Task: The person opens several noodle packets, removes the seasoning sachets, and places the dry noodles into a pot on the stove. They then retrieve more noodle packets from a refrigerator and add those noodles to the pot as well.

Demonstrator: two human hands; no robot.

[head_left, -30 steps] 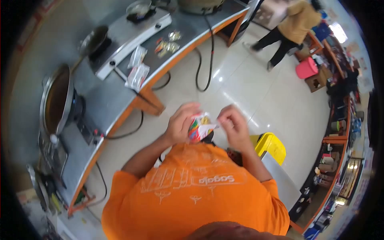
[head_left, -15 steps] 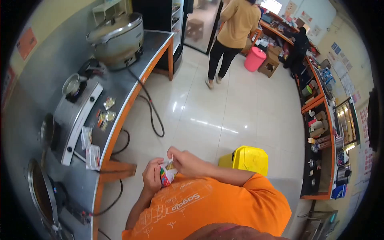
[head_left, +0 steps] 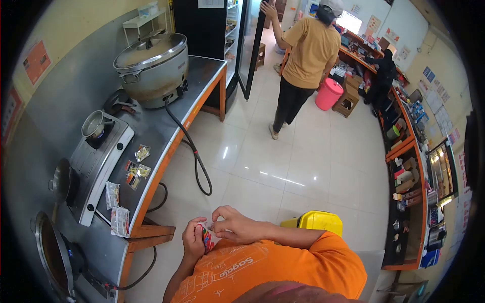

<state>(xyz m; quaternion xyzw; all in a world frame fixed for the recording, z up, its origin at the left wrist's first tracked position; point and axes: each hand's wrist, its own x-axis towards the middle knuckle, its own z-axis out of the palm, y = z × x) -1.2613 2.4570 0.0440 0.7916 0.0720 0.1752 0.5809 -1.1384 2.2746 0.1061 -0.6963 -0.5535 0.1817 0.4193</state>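
My left hand (head_left: pixel 193 239) is closed around a small red-and-white printed packet (head_left: pixel 207 239), held upright in front of my orange shirt. My right hand (head_left: pixel 234 224) is closed, its fingertips pinched at the packet's top edge. Whether the packet is torn cannot be made out, and its lower part is partly hidden by my left fingers. On the metal counter to my left lie two white packets (head_left: pixel 120 221) and several small clear sachets (head_left: pixel 143 153).
A gas stove (head_left: pixel 103 164) with a small pot (head_left: pixel 94 124) and a large rice cooker (head_left: pixel 151 76) stand on the counter. A hose (head_left: pixel 198 169) hangs off its edge. Ahead, a person (head_left: pixel 308 55) touches a fridge door (head_left: pixel 251 48). A yellow bin (head_left: pixel 321 222) is close on my right.
My right fingers have shifted at the packet's top. The person ahead now reaches an arm to the fridge door, which has swung. My view has tilted up slightly.
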